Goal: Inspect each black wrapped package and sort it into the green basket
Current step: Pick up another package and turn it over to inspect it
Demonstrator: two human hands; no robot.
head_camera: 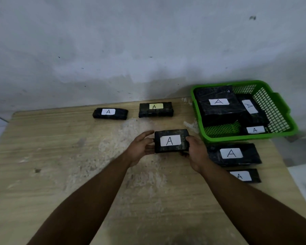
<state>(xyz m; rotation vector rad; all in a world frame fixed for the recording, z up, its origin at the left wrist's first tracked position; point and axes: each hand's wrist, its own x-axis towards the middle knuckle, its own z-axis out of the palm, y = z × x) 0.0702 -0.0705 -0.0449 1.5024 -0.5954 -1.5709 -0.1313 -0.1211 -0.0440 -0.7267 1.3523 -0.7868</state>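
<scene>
Both grips grasped one black package (170, 140): the left hand (140, 147) and right hand (196, 152) pinched its ends above the worktop (60, 156). Three packages lay in the green basket (279, 110); four waited outside, so roughly half remained.

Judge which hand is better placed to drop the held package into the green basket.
Probably the right hand. It grips the held package on the end nearer the green basket, which sits to the right. The left hand holds the far end and would have to cross over.
</scene>
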